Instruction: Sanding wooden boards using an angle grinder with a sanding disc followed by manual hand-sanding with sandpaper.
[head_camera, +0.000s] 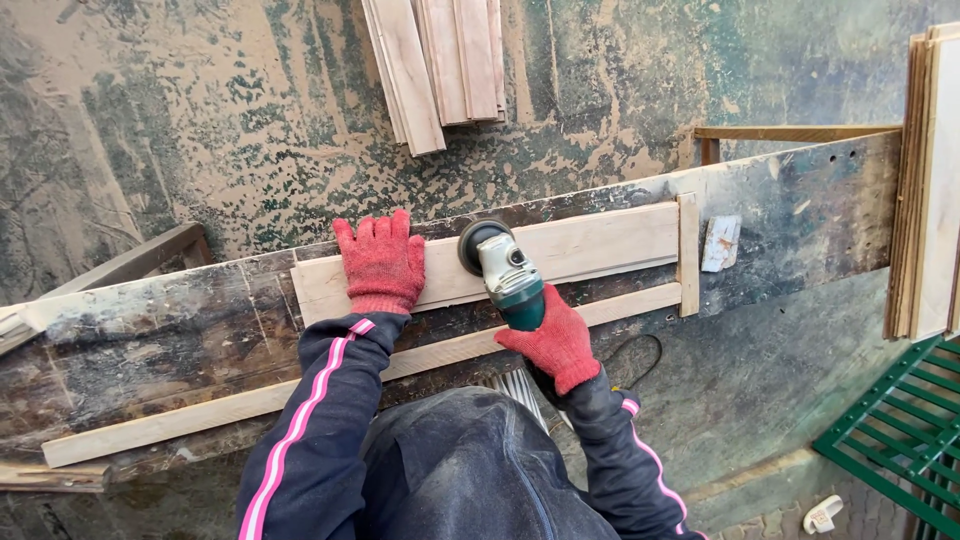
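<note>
I see my left hand (381, 262) spread flat on the pale wooden board (590, 246) on the bench (150, 330); my right hand (553, 340) is clamped around the angle grinder (505, 268), its disc on the board.

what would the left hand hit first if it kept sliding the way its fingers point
The left hand lies flat on the pale wooden board, fingers pointing away from the person. Going straight on, it would likely pass the board's far edge and the worn workbench rim; beyond looks like dusty floor, though depth is unclear.
</note>
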